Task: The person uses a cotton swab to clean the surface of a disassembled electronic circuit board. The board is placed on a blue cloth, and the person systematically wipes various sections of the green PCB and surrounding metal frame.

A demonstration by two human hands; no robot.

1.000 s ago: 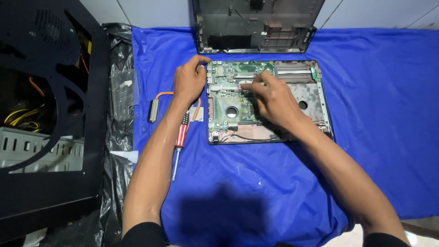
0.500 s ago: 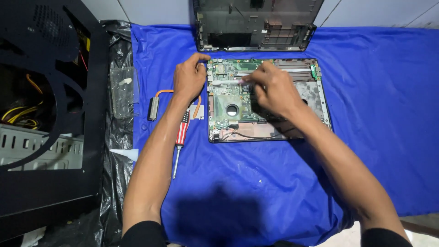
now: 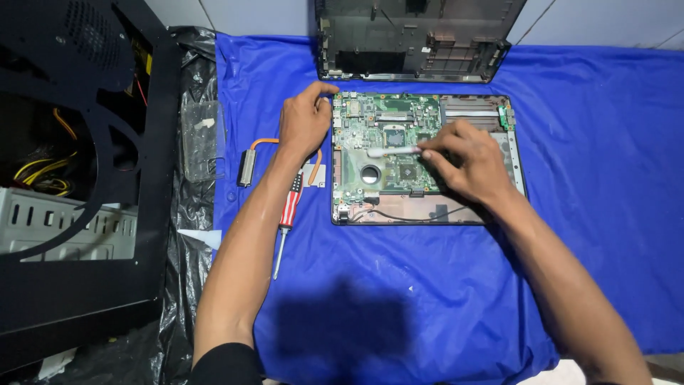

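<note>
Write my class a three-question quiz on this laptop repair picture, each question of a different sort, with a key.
1. True or false: the right hand holds a small white tool over the green circuit board.
2. Where does the left hand rest? A) on the screwdriver B) on the board's left edge C) on the black computer case
3. Fill in: the red-handled screwdriver lies on the ____ cloth.

Key: 1 true; 2 B; 3 blue.

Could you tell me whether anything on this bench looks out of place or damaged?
Nothing looks damaged. The copper heatsink pipe and screwdriver lie loose under the left arm beside the opened laptop base, whose green motherboard is exposed; the right hand holds a small white tool over it.
</note>
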